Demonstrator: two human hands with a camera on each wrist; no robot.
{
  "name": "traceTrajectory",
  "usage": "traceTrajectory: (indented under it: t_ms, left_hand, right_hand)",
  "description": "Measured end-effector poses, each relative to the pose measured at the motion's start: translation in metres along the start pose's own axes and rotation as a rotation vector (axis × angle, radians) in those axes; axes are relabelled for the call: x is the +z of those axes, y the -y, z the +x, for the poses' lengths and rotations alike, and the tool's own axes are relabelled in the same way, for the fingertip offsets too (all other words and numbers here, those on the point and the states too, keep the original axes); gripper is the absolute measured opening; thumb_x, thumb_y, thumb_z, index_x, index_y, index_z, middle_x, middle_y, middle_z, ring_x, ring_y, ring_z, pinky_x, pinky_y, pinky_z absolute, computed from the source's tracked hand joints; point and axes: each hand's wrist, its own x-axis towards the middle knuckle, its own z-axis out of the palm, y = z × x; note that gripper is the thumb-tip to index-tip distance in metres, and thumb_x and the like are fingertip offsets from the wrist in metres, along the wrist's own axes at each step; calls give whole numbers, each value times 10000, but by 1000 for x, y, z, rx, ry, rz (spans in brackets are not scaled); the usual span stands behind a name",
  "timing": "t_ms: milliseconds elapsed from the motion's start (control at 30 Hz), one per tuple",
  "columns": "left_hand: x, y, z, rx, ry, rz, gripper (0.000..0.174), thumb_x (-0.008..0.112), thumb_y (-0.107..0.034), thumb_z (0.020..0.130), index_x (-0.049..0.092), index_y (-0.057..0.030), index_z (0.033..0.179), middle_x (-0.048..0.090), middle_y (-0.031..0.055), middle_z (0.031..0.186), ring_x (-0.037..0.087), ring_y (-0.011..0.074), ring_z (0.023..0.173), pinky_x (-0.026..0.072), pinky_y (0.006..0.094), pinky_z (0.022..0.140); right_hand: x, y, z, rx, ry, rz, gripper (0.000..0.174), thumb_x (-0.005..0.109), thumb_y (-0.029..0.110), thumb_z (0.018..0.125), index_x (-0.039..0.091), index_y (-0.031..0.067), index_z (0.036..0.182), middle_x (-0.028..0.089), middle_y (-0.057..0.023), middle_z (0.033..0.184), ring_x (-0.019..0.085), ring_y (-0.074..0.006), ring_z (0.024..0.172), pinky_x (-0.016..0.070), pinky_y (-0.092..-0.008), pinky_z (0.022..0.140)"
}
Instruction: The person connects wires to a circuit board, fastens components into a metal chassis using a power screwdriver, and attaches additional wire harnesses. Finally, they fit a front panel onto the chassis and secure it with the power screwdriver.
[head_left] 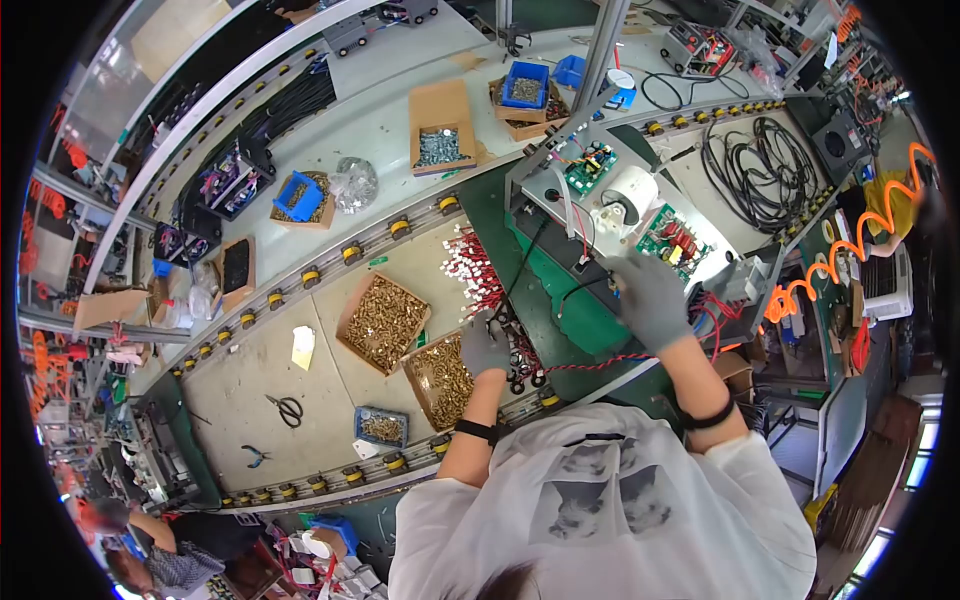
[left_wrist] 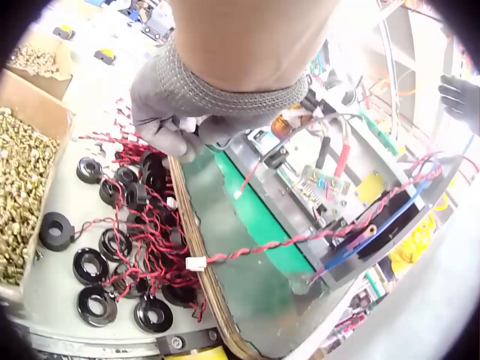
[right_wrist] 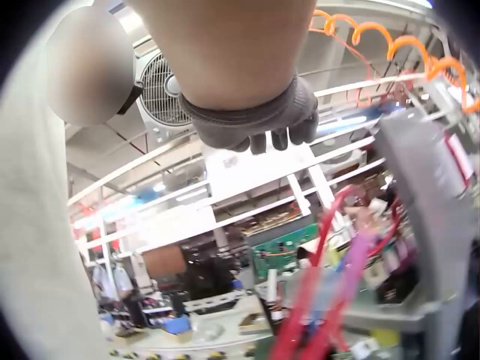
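Observation:
My gloved left hand (head_left: pixel 485 345) is over the near end of a heap of red wires with white connectors (head_left: pixel 472 270). In the left wrist view its fingers are curled, and a small white piece (left_wrist: pixel 187 124) shows between them. Black ring coils (left_wrist: pixel 91 264) on twisted red-and-black leads lie just below that hand. My gloved right hand (head_left: pixel 650 300) is over the near side of an opened metal device with green circuit boards (head_left: pixel 672 240). In the right wrist view its fingers (right_wrist: pixel 279 139) hang loosely, holding nothing visible. A twisted lead with a white plug (left_wrist: pixel 196 263) crosses the green mat's edge.
Boxes of brass fittings (head_left: pixel 385 322) stand left of my left hand, with a blue tray of small parts (head_left: pixel 382 427) nearby. Scissors (head_left: pixel 290 410) and pliers (head_left: pixel 257 457) lie farther left. A roller rail (head_left: pixel 312 276) runs behind. An orange coiled hose (head_left: pixel 850 240) hangs at right.

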Motion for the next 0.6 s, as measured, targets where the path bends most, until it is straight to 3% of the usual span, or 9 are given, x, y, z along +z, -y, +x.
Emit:
traceTrajectory:
  t_ms: [33,100,167,333,367,433,500,567,600]
  left_hand:
    - [-7,-6,0,6,6,3,252,565,-201,829,599,-126,1067,613,175,995,587,356,914,465,457,815]
    - [-17,-15,7,296,-218,163,292,581,-174,795,610,-133,1082,592,151,1058,558,344,976,446,451,852]
    - [-12,-33,19,338,-219,41,326,585,-141,770,610,-128,1095,574,131,1105,526,343,1026,429,446,882]
    - [-15,-103,58,726,-9,-369,341,583,-126,764,599,-110,1104,567,169,1097,528,361,1032,429,437,896]
    - [-11,-114,70,732,-7,-374,341,583,-126,764,599,-110,1104,567,169,1097,528,361,1032,429,437,896]
    - [-4,-134,88,990,-29,-365,340,561,-135,778,573,-73,1112,555,178,1110,518,355,1043,433,442,888]
    - [-5,-162,88,1077,-54,-427,362,559,-160,784,561,-55,1130,564,182,1091,525,367,1023,438,446,871]
    - [-2,-174,83,1163,-70,-489,388,558,-184,789,549,-37,1148,573,186,1072,532,380,1003,442,449,854]
    - [2,-174,83,1059,92,-601,364,540,-189,826,546,1,1136,570,207,1057,541,379,996,451,437,836]
  right_hand:
    - [17,4,13,-4,67,-156,298,590,99,773,626,197,1052,561,-83,895,573,-258,854,466,-364,697]
    - [46,3,26,-7,125,-314,292,576,103,784,625,215,1050,548,-71,916,566,-246,874,464,-356,695]
    - [70,-5,37,-58,161,-396,268,552,112,800,624,232,1029,531,-57,976,553,-231,919,461,-350,721]
    - [73,-25,50,-171,265,-442,221,582,145,787,602,172,1005,534,-67,978,558,-225,934,463,-341,738]
    - [69,-25,52,-95,186,-264,220,596,142,773,595,140,993,543,-87,982,568,-250,918,468,-358,727]
    - [56,-20,58,-19,107,-86,225,610,140,759,588,108,980,552,-107,987,578,-276,902,473,-374,716]
    - [34,-14,66,51,-159,294,263,628,122,753,582,68,1006,566,-127,978,579,-340,860,468,-404,711]
    - [18,-20,81,43,-162,373,258,607,154,792,565,33,1016,582,-154,962,585,-351,858,466,-405,699]
    - [12,-25,89,143,-28,406,298,601,166,790,568,40,1058,605,-151,951,593,-351,854,475,-404,714]
